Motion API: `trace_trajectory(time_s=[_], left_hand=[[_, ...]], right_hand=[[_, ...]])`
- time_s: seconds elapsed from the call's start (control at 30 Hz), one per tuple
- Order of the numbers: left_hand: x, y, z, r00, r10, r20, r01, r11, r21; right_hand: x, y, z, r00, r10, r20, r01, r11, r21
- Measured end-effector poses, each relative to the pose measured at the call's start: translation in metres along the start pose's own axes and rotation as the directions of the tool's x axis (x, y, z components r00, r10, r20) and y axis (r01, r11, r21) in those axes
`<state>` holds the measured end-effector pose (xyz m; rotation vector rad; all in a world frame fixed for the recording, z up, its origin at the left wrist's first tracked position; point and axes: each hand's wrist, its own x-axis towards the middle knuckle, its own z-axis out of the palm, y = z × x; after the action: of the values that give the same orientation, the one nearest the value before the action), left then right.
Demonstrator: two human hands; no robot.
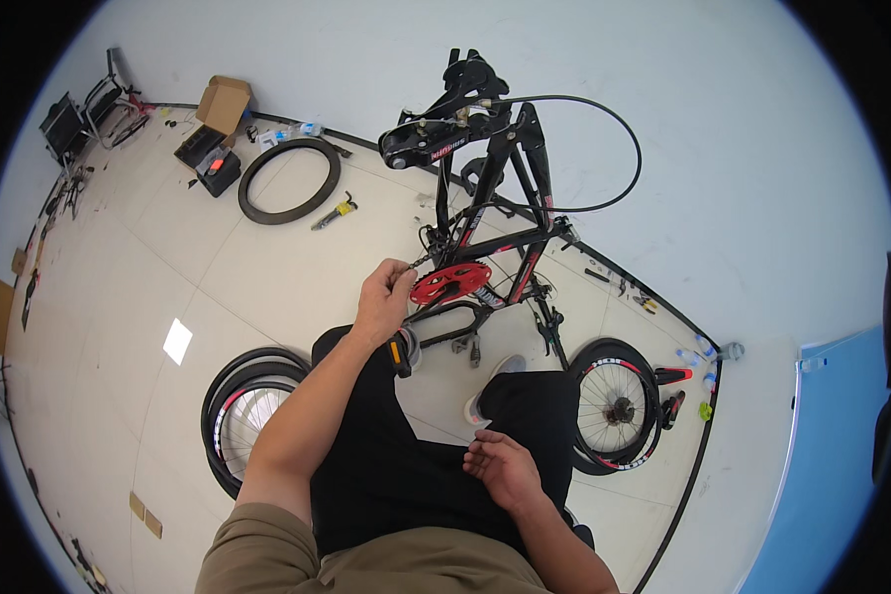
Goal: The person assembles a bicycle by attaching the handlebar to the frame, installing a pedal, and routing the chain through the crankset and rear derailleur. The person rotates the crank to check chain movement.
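A black bicycle frame (495, 188) with red and white markings stands in front of me. On it is a red chainring (451, 284), close to my left hand (386, 299). The left fingers are pinched together at a short dark stretch of bicycle chain (421, 261), just above the chainring's left edge. Below the chainring a pedal (399, 356) hangs beside my left knee. My right hand (506, 469) rests over my lap, palm partly up and fingers loosely bent, with nothing visible in it.
A wheel with a cassette (619, 408) lies at right, and another wheel with tyres (252, 411) at left. Farther off are a loose tyre (289, 181), a yellow-handled tool (337, 211), an opened cardboard box (224, 105) and a chair (84, 117). Small tools (624, 287) line the wall.
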<state>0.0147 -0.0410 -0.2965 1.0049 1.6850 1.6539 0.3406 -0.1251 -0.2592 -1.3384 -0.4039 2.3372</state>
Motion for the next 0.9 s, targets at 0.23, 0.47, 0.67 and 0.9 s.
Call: trace_trajectory(time_s=[0.23,0.47,0.67,0.9], left_hand=[[-0.022,0.053,-0.001,0.993,-0.095,-0.067,0.088,0.991,-0.105],[-0.034,0.096,0.001,0.981,-0.193,-0.035,0.165,0.909,-0.382],[-0.058,0.136,0.016,0.937,-0.343,0.071,0.309,0.715,-0.627],[-0.075,0.155,0.009,0.749,-0.537,0.388,0.491,0.056,-0.869]], right_hand=[[-0.001,0.001,0.003,1.000,0.005,0.002,-0.005,1.000,-0.020],[-0.001,0.003,0.009,1.000,0.014,0.017,-0.012,0.998,-0.069],[0.016,0.002,0.010,1.000,-0.017,0.023,0.020,0.992,-0.122],[0.063,-0.006,0.064,0.982,0.111,0.152,-0.135,0.978,0.160]])
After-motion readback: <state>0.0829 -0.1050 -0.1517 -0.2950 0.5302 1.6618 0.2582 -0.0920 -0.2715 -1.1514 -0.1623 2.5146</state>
